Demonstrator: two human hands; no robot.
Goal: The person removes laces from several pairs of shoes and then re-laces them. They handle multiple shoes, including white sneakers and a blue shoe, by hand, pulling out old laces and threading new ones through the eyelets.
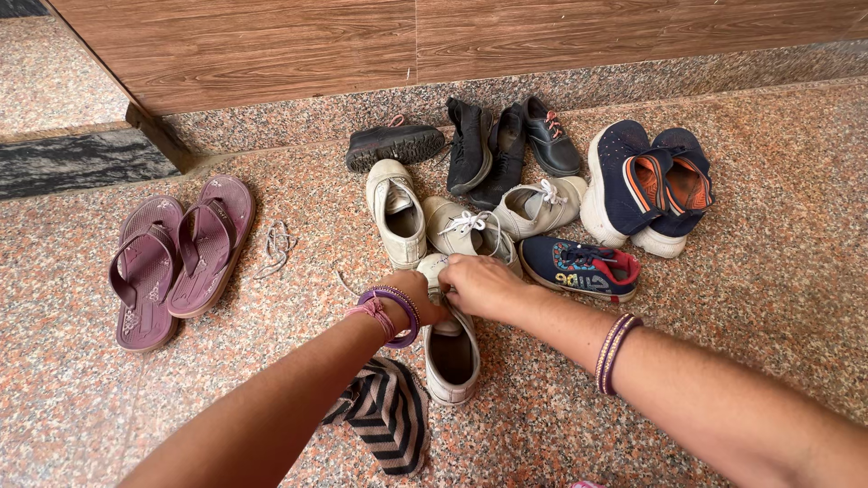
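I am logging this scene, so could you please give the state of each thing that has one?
Left hand: gripping white shoe.
Right hand: on same shoe.
White shoe: upright, unlaced.
Loose lace: lying on floor.
Purple flip-flops: paired, soles down.
Navy sneakers: tipped together.

We see a worn, off-white low-top canvas shoe (451, 352) lying upright on the speckled granite floor, heel toward us and toe pointing at the pile of other footwear. Its opening is empty and dark inside. Its toe end and lace area are hidden, so we cannot tell whether it is laced.
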